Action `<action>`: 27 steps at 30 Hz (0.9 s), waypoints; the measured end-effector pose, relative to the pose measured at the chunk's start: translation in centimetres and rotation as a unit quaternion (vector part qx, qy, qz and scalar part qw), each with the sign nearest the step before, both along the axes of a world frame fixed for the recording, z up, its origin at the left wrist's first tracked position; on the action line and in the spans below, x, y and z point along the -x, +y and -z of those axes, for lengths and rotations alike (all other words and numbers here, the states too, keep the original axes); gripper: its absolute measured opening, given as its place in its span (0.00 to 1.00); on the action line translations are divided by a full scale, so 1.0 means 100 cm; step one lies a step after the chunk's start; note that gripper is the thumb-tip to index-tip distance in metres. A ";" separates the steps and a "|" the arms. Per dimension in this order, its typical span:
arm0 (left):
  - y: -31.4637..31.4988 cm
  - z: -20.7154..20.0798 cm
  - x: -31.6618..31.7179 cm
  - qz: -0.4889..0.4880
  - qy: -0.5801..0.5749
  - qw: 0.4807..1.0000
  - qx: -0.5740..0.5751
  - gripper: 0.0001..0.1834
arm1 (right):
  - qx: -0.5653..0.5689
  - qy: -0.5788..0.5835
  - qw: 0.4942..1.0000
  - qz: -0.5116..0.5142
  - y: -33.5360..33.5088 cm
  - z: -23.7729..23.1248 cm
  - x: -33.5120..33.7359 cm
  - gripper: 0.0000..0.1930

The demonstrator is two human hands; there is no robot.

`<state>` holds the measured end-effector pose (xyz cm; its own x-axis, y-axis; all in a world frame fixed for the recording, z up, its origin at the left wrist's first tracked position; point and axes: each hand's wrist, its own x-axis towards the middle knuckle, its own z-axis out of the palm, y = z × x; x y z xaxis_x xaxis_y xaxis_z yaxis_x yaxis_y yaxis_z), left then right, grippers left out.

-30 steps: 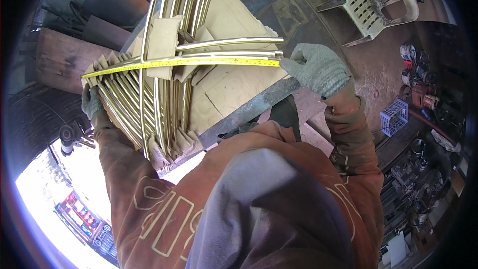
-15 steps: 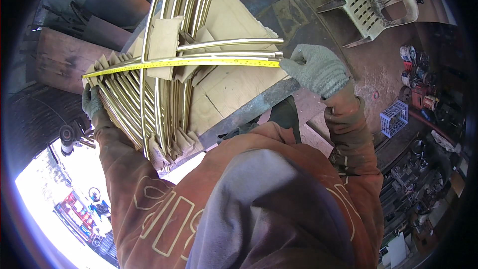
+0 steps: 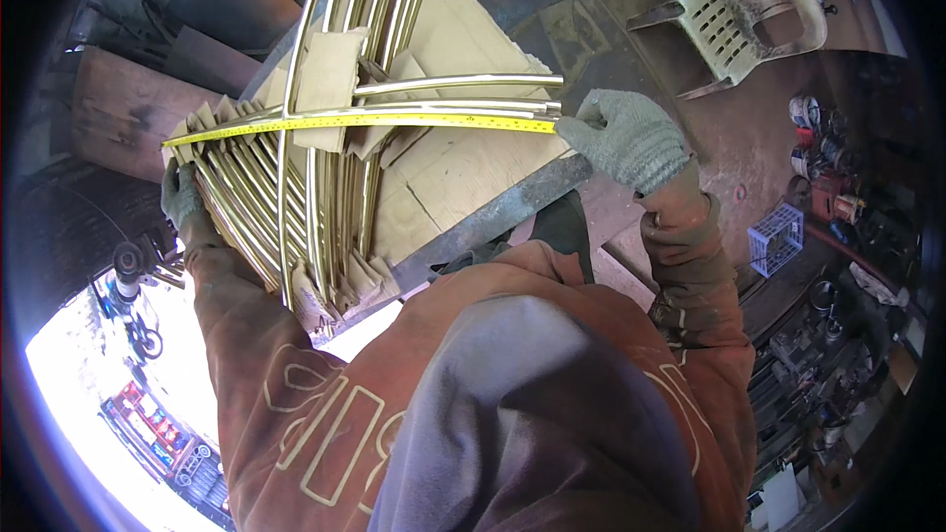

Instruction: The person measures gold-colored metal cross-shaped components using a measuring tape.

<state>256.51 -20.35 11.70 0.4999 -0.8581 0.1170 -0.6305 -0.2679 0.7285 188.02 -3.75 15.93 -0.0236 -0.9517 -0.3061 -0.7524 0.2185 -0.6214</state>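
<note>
A yellow tape measure blade is stretched nearly level across a pile of curved, shiny brass-coloured tubes. Its right end meets my right hand, in a grey knitted glove, whose thumb and fingers close on it; any case is hidden in the palm. My left hand, gloved alike, is curled against the tube ends just below the blade's left tip; what its fingers grip is partly hidden. One long tube crosses under the blade. Several tubes lie alongside the blade, their ends near my right hand.
Brown cardboard pieces lie among the tubes on a metal-edged table. A dirty white plastic chair stands beyond at right. A bluish crate and tools sit on the right. Dark metal sheets lean at far left.
Both hands and the stretched blade stay almost in place. The view has shifted very slightly.
</note>
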 end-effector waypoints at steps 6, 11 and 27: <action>0.002 0.001 -0.007 0.009 -0.009 1.000 0.011 0.26 | 0.001 0.013 1.000 -0.005 -0.002 0.001 0.001 0.23; -0.001 0.004 0.006 0.014 0.031 0.999 0.034 0.24 | -0.020 0.024 0.999 0.019 -0.003 -0.005 -0.002 0.24; 0.003 0.000 -0.052 0.023 -0.044 0.997 -0.056 0.32 | 0.021 0.015 1.000 -0.003 -0.014 -0.022 -0.009 0.18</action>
